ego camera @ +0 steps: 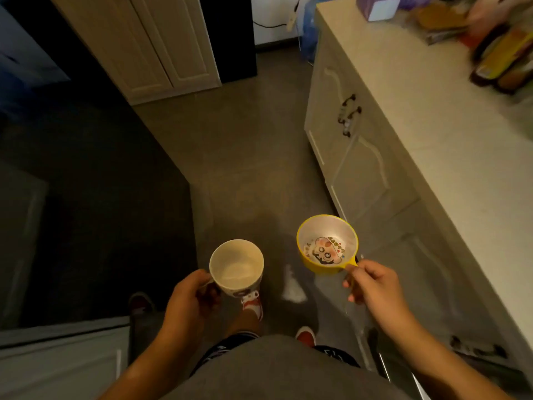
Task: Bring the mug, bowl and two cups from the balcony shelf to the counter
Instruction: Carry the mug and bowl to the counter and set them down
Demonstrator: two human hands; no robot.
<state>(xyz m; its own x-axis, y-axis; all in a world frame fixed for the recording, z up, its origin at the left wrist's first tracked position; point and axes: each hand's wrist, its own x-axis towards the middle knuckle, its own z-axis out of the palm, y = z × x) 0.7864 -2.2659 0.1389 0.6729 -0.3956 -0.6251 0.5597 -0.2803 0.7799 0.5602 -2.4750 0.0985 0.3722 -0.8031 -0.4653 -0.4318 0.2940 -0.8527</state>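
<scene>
Holding a pale mug (236, 264) by its handle, the left grip (187, 295) has its fingers curled round that handle at the mug's left side. The mug is round and smooth, cream inside, with a printed pattern low on its outer wall. Its mouth faces up and nothing lies in it.

The right grip (372, 287) pinches the short yellow handle of a bowl (327, 243) between thumb and curled fingers. The bowl is shallow and round, with a yellow outer wall and rim. Its glossy white inside carries a cartoon face and some lettering on the bottom. It holds nothing else.

Both vessels hang in the air above the grey floor (245, 157), level and apart from each other. The mug is to the left and the bowl to the right, nearer the cabinet front (360, 168). Neither touches the surface (418, 116).

The surface is a smooth, pale slab running along the right side, above cream panelled doors with dark curved handles. At its far end lie a purple box (377, 7) and some blurred packets (501, 59) in yellow, red and brown. I cannot tell what is inside them. A tall cream cupboard (161, 47) with panelled doors stands at the upper left. Red shoes (253, 303) show below the mug.
</scene>
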